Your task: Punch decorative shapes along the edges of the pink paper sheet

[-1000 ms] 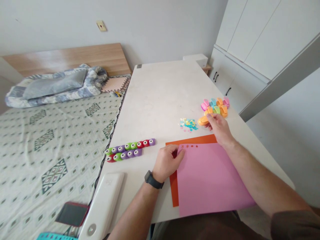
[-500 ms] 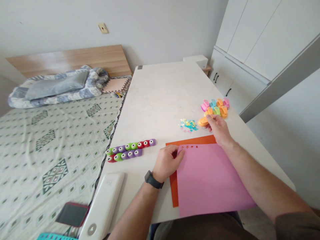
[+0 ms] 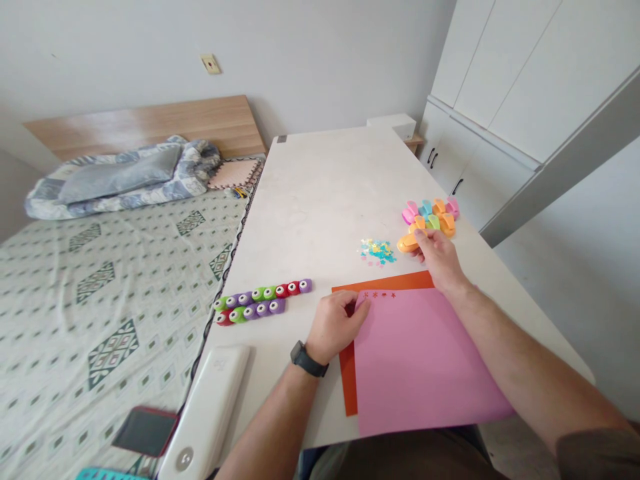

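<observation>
Hardly anything has changed: the right hand still pinches an orange paper punch between thumb and fingers, near the little paper shapes. The left hand seems to pinch the pink paper by its corner, over the orange paper. So the four holes get no new one.

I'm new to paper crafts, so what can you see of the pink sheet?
The pink sheet looks like smooth paper. It lies over an orange sheet, which shows along its far and left edges, on the white table. Along its far edge, near the left corner, run four cut-outs, the rightmost a star, showing orange-red. The left hand has its thumb at that corner; the right forearm hides part of the sheet's right side.
</observation>
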### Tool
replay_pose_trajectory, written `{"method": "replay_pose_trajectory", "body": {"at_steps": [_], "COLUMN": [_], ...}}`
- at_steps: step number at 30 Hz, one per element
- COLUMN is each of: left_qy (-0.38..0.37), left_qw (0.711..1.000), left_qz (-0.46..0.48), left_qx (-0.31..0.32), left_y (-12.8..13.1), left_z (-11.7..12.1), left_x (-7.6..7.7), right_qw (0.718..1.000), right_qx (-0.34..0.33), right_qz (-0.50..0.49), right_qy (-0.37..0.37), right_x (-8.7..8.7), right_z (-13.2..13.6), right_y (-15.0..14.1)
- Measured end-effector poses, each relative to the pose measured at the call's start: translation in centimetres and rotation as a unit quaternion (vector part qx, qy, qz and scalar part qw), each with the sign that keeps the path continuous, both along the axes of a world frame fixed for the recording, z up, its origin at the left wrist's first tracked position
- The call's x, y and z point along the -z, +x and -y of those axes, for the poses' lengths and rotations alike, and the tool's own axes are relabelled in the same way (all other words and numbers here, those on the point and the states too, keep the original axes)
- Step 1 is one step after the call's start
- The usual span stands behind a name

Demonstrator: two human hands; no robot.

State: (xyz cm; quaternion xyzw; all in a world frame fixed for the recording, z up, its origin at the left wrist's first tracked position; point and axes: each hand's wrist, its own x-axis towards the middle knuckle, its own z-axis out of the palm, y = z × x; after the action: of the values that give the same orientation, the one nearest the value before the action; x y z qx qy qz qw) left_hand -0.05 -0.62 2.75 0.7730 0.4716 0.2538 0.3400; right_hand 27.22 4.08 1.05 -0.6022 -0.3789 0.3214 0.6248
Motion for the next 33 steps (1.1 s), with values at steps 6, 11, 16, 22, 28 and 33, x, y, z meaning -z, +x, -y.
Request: {"method": "replay_pose_trajectory", "body": {"at_steps": [6,11,16,22,28,33], "left_qy": [-0.004,-0.006,0.01,0.012,0.003,-0.003], "left_qw": [1.0,1.0,1.0,1.0,1.0,1.0], "left_qz": [0.007,0.0,-0.011,-0.014,-0.004,-0.002], "left_qx": [-0.001,0.0,0.0,0.004,0.004,0.004], "left_y": [0.09,0.06,0.03,0.0,-0.04,-0.06], "left_z": [0.07,0.07,0.0,0.02,0.03,0.03], "left_x": [-0.02,0.15,0.28,0.4,0.5,0.64], "right_qw": [1.0,1.0,1.0,0.999,0.999,0.999], "right_qx": [0.002,0.0,0.003,0.002,-0.005,-0.007], "right_qz": [-0.002,0.0,0.005,0.018,0.024,0.016], "right_qy": [0.016,0.015,0.019,0.035,0.037,0.04], "right_x": [-0.26,-0.38,-0.18,-0.29,-0.4,-0.23], "right_z": [0.06,0.17,0.09,0.08,0.18,-0.03], "right_y": [-0.03,-0.01,0.08,0.12,0.1,0.44]}}
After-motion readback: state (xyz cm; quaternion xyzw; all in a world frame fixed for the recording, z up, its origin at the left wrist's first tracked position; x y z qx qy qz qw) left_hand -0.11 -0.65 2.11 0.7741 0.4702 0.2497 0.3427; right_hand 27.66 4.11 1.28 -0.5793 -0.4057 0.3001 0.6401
